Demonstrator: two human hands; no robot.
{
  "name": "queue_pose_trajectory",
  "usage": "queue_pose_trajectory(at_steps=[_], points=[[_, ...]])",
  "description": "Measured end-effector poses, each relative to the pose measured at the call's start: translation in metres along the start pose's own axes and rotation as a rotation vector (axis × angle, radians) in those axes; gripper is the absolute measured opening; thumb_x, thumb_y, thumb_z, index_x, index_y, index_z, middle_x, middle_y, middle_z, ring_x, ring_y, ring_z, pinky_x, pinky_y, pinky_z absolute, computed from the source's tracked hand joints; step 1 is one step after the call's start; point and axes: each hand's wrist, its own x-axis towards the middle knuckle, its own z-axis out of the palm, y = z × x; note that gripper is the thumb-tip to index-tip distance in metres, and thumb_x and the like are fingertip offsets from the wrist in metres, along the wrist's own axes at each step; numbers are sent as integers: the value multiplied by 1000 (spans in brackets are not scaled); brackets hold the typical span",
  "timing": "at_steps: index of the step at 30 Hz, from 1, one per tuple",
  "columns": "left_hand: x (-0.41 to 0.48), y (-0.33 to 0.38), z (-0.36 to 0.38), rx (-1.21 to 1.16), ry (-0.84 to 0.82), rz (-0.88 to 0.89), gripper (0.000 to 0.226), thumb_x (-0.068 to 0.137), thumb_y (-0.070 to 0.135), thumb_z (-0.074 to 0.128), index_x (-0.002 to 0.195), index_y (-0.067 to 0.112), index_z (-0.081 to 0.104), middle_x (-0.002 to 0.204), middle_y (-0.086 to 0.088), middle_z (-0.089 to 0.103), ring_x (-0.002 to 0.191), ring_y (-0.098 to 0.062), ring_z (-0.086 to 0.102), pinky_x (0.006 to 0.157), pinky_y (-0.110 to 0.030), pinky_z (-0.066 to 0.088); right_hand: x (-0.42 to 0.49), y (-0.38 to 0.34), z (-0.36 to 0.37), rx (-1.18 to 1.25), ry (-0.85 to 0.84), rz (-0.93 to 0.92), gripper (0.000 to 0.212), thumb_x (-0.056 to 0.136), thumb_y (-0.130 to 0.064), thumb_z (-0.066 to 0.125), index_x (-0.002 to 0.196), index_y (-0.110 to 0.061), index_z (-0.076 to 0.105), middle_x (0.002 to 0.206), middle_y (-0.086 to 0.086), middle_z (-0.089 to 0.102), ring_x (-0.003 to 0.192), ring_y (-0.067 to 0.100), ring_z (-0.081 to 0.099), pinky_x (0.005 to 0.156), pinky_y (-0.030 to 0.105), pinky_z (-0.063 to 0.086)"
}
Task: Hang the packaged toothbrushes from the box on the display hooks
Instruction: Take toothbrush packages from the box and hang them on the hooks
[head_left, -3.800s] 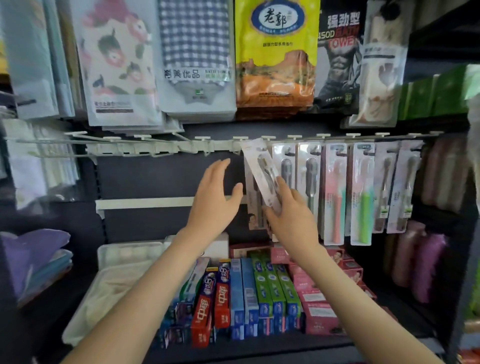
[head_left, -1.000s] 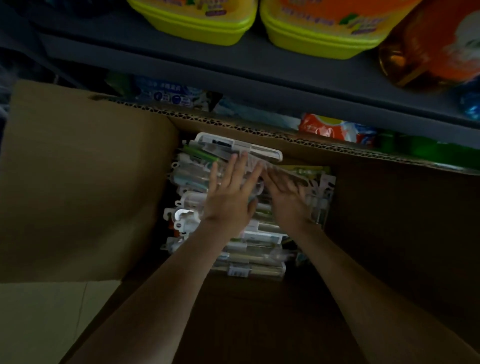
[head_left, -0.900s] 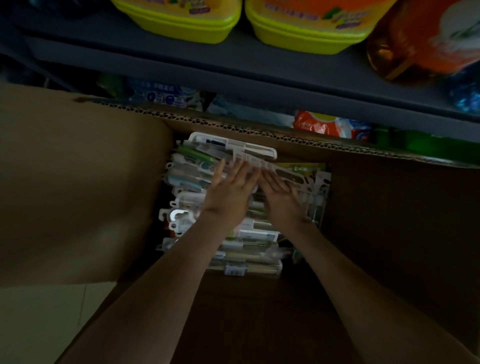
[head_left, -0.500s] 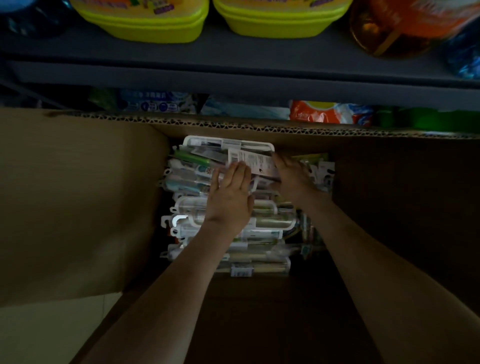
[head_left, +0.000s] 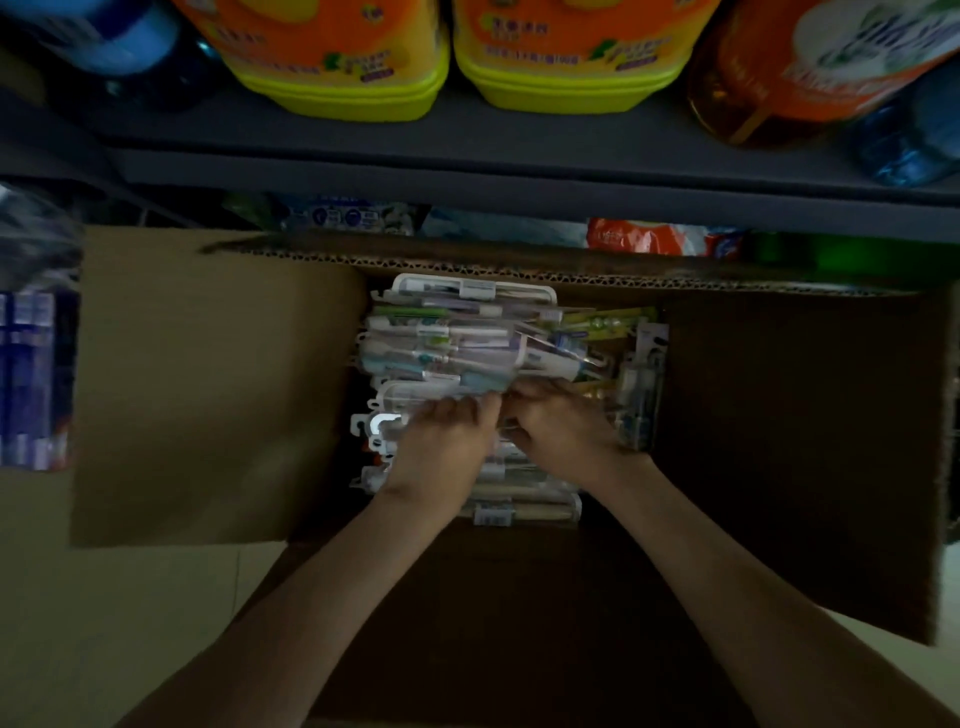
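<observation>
Left grip (head_left: 441, 447) and right grip (head_left: 561, 431) were laid on packaged toothbrushes (head_left: 441, 343) (grasp could not be told); one pack beneath them was best lifted singly.

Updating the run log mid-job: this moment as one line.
phase: picking from cardboard box | left hand: fingers curled into toothbrush packs, grip unclear | right hand: same, beside left | hooks: out of view

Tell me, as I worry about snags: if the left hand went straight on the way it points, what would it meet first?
Probably the packs right ahead of the left hand, before the box wall; depth is unclear.
</observation>
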Motion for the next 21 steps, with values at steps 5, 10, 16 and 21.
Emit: queue_pose_trajectory(at_steps=[5, 10, 16, 21], points=[[-9, -29, 3, -519, -529, -426, 36, 102, 29, 44, 136, 18, 40, 107, -6, 60, 78, -15, 57, 56, -25, 39, -2, 6, 5, -84, 39, 122, 55, 85, -20, 68, 136, -15, 49, 132, 7, 54, 124, 28, 49, 109, 44, 11], [-17, -34, 21, -315, -447, -489, 48, 99, 34, 46, 140, 14, 33, 135, -10, 43, 121, -26, 45, 98, -38, 42, -5, 19, 19, -17, -57, 246, 59, 97, -28, 52, 150, -21, 27, 152, 1, 33, 138, 22, 31, 110, 38, 17], [-5, -12, 28, -60, -350, -321, 63, 98, 41, 49, 145, 10, 20, 140, -12, 32, 129, -29, 35, 106, -39, 32, -12, 17, 33, 69, -36, 257, 57, 98, -24, 50, 150, -18, 28, 152, 4, 33, 140, 23, 29, 112, 37, 21], [8, -24, 33, -75, -352, -310, 60, 97, 29, 54, 144, 7, 25, 144, -14, 31, 129, -29, 36, 105, -38, 34, 1, 32, 35, 293, 253, 369, 54, 100, -32, 42, 148, -10, 32, 149, 11, 37, 137, 25, 32, 111, 36, 28]])
